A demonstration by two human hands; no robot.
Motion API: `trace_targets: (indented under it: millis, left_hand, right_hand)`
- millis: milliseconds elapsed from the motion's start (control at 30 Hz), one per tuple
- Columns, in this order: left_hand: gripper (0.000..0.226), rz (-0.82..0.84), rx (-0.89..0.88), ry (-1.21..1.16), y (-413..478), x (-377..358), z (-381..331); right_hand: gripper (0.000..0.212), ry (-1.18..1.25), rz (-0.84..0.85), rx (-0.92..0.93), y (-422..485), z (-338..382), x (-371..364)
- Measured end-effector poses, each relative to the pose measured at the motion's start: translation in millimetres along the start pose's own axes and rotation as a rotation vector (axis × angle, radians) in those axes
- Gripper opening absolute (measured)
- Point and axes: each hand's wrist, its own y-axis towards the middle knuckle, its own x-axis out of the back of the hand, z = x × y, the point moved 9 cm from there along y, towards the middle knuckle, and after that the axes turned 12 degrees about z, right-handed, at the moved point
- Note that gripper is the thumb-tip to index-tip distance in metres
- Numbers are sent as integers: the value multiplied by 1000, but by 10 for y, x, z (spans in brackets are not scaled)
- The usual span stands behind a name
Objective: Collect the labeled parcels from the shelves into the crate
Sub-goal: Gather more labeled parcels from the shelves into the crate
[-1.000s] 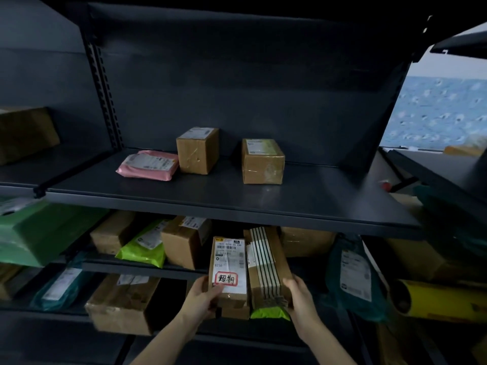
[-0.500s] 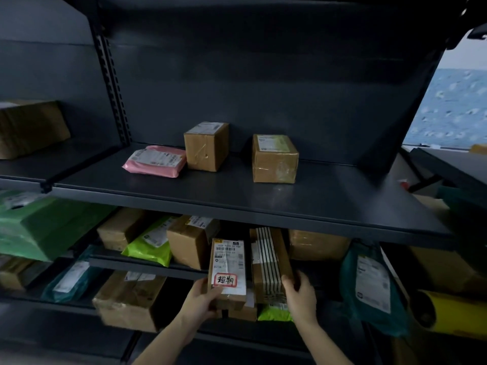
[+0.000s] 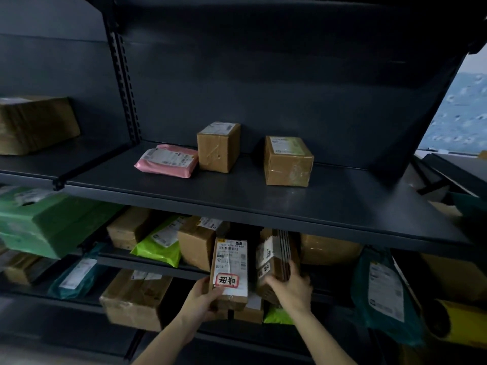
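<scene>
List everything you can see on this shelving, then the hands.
shelving: 1, dark grey, fills the view
pink mailer: 1, pink, top shelf, left
taped boxes: 2, brown, top shelf, centre
big box: 1, brown, neighbouring bay, far left
green box: 1, green, left, below top shelf
lime mailers: 2, lime, middle shelf; below right hand
other boxes: at least 4, brown, middle and lower shelves
teal mailers: 2, teal, lower left and right
yellow roll: 1, yellow, bottom right
stickered parcel: 1, brown, white label, red-bordered sticker, in left hand
striped parcel: 1, brown, in right hand
left hand: grips stickered parcel
right hand: grips striped parcel
</scene>
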Motion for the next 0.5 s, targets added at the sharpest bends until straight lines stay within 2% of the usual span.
trace_targets:
  millis: [67,133,167,300,500]
  left_hand:
    - [51,6,-1,-3,9,-24,-15]
    - [48,21,1,-10,17,-63,-33]
    - [49,21,4,-8,33,-66,-26]
    - [57,30,8,9,59,-80,-5]
    - [45,71,-18,42,74,-203,15]
  right_hand:
    - [61,486,58,12,-22,-127,-41]
    - [50,729,98,-60,-40,-311,-119]
    - [43,781,106,-94,-50,-401,-150]
    - [35,837,119,-130,-57,-636,-184]
    - [28,807,118,-108,-72,-700,-172]
